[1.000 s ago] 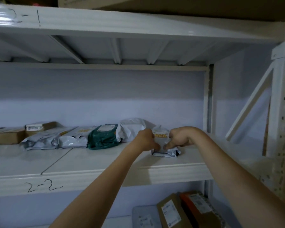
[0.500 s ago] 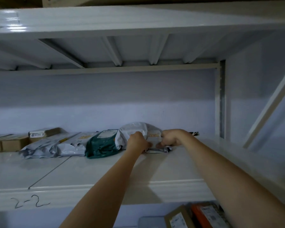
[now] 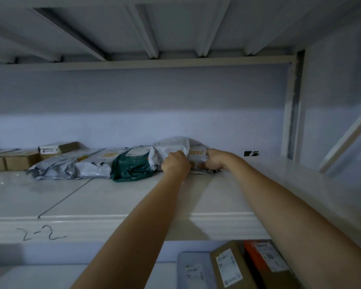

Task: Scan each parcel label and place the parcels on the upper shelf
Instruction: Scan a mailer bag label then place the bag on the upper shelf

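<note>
Both arms stretched to the far side of the upper shelf (image 3: 117, 197): left hand (image 3: 176, 163) and right hand (image 3: 214, 161) curled tight round a small white parcel (image 3: 197, 153), right end of the row. Risk, on release: slumping against the bulging grey bag (image 3: 169, 149), or hiding its label.

A white metal shelf unit (image 3: 113, 217) fills the view. Its front edge carries the handwritten mark "2-2" (image 3: 41, 233). Above, the underside of the next shelf board (image 3: 175, 24) shows slanted ribs and one long crossbar. Behind the unit stands a pale bluish wall (image 3: 133, 105). At the right there is a white upright post (image 3: 289, 105) and a diagonal brace (image 3: 346, 140). The light is dim and cool.
</note>
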`<state>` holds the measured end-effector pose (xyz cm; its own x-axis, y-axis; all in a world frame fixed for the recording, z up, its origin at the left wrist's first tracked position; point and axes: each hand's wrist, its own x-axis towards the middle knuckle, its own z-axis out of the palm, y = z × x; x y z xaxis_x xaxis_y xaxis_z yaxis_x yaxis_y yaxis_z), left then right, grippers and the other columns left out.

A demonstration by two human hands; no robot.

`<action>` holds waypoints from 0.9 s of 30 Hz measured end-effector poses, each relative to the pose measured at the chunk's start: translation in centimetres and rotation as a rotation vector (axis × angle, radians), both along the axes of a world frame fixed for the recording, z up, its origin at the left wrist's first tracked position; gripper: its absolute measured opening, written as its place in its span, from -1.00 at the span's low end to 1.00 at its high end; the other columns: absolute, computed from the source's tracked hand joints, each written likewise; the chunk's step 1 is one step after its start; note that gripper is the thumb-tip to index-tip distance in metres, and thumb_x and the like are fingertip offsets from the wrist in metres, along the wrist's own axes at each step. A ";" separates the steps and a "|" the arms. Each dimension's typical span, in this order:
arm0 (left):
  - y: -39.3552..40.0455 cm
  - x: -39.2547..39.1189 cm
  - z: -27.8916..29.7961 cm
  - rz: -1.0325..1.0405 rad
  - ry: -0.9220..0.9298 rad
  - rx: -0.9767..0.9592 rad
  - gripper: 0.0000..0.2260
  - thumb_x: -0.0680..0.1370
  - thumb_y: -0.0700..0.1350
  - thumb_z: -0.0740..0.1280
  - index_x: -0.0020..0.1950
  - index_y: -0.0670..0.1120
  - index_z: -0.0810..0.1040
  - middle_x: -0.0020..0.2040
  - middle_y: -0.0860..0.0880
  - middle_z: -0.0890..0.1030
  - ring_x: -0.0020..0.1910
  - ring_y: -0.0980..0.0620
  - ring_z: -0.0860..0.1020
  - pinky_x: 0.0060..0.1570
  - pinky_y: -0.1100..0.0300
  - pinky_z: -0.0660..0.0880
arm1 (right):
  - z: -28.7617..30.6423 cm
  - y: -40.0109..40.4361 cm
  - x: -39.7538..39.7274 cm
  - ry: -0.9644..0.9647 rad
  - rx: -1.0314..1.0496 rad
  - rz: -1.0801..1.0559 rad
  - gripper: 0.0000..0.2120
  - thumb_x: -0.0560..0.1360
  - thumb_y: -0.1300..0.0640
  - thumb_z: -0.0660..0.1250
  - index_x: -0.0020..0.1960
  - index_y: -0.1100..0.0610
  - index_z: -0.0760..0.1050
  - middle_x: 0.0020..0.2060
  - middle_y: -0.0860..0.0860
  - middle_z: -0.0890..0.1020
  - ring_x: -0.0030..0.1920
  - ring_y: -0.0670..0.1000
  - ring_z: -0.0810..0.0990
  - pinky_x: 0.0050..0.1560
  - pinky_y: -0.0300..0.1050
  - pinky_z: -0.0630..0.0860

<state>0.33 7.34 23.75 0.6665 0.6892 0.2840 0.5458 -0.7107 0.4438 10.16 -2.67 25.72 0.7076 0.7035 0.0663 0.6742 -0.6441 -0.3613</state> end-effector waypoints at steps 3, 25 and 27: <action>-0.1 -1.3 0.0 0.003 -0.101 -0.089 -0.47 0.54 0.18 0.32 0.30 -0.20 0.42 0.23 -0.20 0.54 0.19 -0.22 0.54 0.04 -0.01 0.50 | 0.0 -1.5 -1.6 0.006 0.109 0.003 -0.45 0.54 -0.01 0.41 0.47 0.11 0.39 0.34 0.10 0.52 0.26 0.15 0.55 0.24 -0.08 0.49; -13.4 -18.4 -7.2 -0.448 -0.633 -0.500 -0.72 0.48 -0.38 0.14 -0.20 -0.18 0.62 -0.32 -0.11 0.66 -0.36 -0.01 0.58 -0.32 0.11 0.57 | -7.3 -14.5 -19.8 0.120 0.809 0.041 -0.87 0.57 0.13 0.35 -0.11 0.01 0.65 -0.22 -0.04 0.71 -0.24 -0.04 0.69 -0.08 -0.01 0.66; -12.5 -19.0 -9.0 -0.449 -0.558 -0.523 -0.72 0.50 -0.35 0.14 -0.19 -0.17 0.64 -0.27 -0.10 0.68 -0.32 -0.01 0.60 -0.28 0.11 0.60 | -9.3 -14.0 -20.6 0.144 0.773 0.024 -0.85 0.57 0.15 0.34 -0.13 0.02 0.65 -0.22 -0.04 0.71 -0.23 -0.02 0.69 -0.06 0.03 0.67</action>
<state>-18.62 -5.18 14.75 0.7639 0.5287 0.3701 -0.1286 -0.4372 0.8901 -10.41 -16.70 16.40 0.7316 0.5107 0.4516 0.5971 -0.1604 -0.7859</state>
